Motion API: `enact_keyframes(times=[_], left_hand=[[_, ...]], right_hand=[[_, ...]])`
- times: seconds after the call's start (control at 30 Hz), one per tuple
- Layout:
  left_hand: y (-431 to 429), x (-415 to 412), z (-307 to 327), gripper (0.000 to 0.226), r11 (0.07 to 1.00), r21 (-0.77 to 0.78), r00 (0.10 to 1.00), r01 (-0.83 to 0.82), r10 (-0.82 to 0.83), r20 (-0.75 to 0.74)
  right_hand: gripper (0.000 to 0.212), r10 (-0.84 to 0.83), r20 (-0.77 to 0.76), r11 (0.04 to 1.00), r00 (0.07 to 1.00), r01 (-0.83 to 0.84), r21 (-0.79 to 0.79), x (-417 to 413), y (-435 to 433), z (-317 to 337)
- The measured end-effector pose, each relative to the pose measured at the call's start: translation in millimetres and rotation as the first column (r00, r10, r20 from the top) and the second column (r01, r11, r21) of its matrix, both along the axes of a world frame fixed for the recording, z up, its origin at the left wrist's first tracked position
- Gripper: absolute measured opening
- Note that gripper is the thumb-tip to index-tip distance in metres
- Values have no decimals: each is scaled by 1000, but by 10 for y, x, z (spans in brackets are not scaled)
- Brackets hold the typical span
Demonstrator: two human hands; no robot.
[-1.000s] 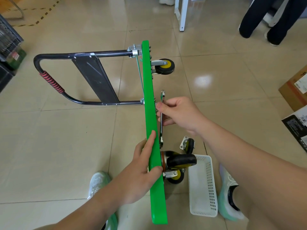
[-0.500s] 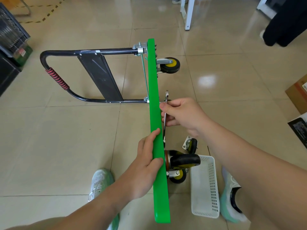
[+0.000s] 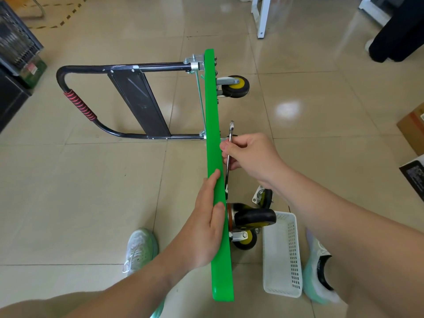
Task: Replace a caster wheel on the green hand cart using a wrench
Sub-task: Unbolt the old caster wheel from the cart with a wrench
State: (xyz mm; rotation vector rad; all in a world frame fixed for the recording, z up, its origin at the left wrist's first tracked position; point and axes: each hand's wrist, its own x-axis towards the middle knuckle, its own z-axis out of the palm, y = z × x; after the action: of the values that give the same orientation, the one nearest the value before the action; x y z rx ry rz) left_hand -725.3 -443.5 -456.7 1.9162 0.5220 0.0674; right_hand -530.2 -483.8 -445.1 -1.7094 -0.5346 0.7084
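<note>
Little is seen to have changed over the last second; the wrench (image 3: 231, 128) is kept upright along the underside of the green hand cart (image 3: 214, 125) and no swing of it has been made; only the view has drifted a touch; so the job is judged to be paused at lining up the tool, with no bolt turned yet. The cart is stood on its long edge on the floor (image 3: 91, 191), its black handle (image 3: 80, 106) laid out to the left; the right grip (image 3: 252, 157) is curled round the middle of the wrench, thumb and fingers pinching the shank just beside the green deck; the left grip (image 3: 206, 226) is clasped over the deck's top edge, thumb on the wheel side, steadying it. The wrench's lower end is hung just above the near mounted caster (image 3: 254, 218); whether it is seated on a nut cannot be made out. A loose caster wheel (image 3: 263, 198) is left lying on the floor below the right wrist, near a white basket (image 3: 282, 260); a far caster (image 3: 236, 86) is seen mounted at the handle end.
</note>
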Motion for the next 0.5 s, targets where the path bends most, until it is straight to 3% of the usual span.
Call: enact_keyframes(times=[0.5], left_hand=[[-2,37,-39,57,1000,-11,1000,-18,18,-10]], right_hand=[[10,10,143,997,990,-20,68,-192,-210,157]])
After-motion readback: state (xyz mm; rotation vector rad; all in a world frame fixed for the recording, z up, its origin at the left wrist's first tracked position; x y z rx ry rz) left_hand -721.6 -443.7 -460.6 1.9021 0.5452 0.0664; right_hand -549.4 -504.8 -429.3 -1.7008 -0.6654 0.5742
